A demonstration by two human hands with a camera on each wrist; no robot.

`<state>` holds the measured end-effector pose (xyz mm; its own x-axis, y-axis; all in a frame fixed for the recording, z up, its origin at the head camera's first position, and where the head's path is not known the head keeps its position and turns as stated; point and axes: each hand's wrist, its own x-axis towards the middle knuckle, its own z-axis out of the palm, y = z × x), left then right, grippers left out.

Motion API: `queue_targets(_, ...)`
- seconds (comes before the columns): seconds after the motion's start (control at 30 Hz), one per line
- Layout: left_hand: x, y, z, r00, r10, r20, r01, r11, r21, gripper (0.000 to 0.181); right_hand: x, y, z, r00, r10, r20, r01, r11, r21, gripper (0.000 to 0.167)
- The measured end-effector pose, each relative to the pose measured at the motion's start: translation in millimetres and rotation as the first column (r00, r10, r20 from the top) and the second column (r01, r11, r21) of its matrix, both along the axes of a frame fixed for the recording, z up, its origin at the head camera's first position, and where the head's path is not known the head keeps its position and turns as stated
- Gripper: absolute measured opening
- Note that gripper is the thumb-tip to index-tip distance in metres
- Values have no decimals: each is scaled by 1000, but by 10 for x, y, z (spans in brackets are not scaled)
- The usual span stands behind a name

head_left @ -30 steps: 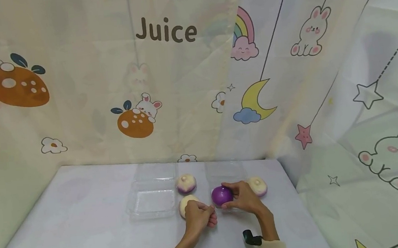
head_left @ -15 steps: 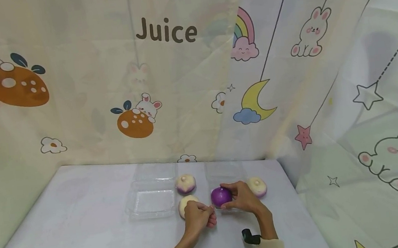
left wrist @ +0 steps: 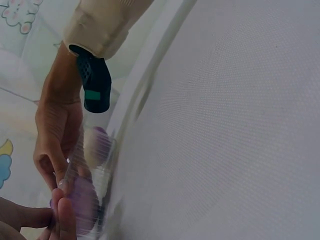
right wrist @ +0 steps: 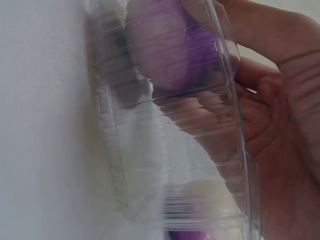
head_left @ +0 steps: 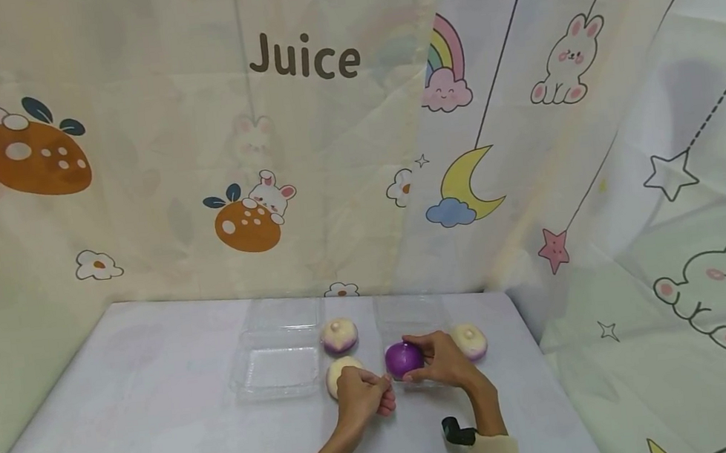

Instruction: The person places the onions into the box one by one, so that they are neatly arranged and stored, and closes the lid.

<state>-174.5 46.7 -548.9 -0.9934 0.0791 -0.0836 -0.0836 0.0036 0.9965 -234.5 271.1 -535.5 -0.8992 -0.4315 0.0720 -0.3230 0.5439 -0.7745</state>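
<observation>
My right hand (head_left: 445,360) grips a glossy turnip (head_left: 404,360), purple side up, over the right clear plastic box. In the right wrist view that turnip (right wrist: 160,45) shows pale below and purple above through the box wall (right wrist: 237,130). My left hand (head_left: 361,400) has thumb and fingertips together at the box's near left corner, seeming to pinch its rim; the left wrist view shows those fingers (left wrist: 64,215) against the clear wall. Behind the left hand, a cream turnip (head_left: 340,375) is partly hidden. Another turnip (head_left: 339,335) lies beyond it, and a third (head_left: 469,341) sits right of my right hand.
An open clear plastic box (head_left: 278,370) with its lid folded back stands left of the turnips. The right box's lid (head_left: 409,312) lies back toward the wall. A printed curtain (head_left: 327,148) borders the white table (head_left: 157,429) at the back and sides.
The right hand and the purple turnip have shifted very slightly left and down since a second ago. The left hand and the other turnips look the same.
</observation>
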Motion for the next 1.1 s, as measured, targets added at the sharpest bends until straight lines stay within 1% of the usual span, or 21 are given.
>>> queue_targets(0.13, 5, 3, -3, 1000, 0, -7, 0, 1000, 9, 22, 6, 3, 5, 1000, -2, 6, 2, 1000, -1, 82)
queue_targets(0.3, -2, 8, -7, 1000, 0, 1, 0, 1000, 21, 22, 4, 7, 9, 1000, 1, 12, -1, 1000, -11, 83)
queue_targets(0.57, -4, 5, -18, 1000, 0, -1, 0, 1000, 20, 22, 6, 9, -3, 1000, 5, 23, -4, 1000, -27, 82)
queue_targets(0.9, 0, 4, -14, 1000, 0, 2, 0, 1000, 17, 22, 38, -20, 48, 1000, -10, 16, 10, 1000, -11, 82)
queue_targets(1.1, 4, 4, -15, 1000, 4, 2, -4, 1000, 25, 21, 31, -9, 46, 1000, -13, 17, 13, 1000, 0, 83)
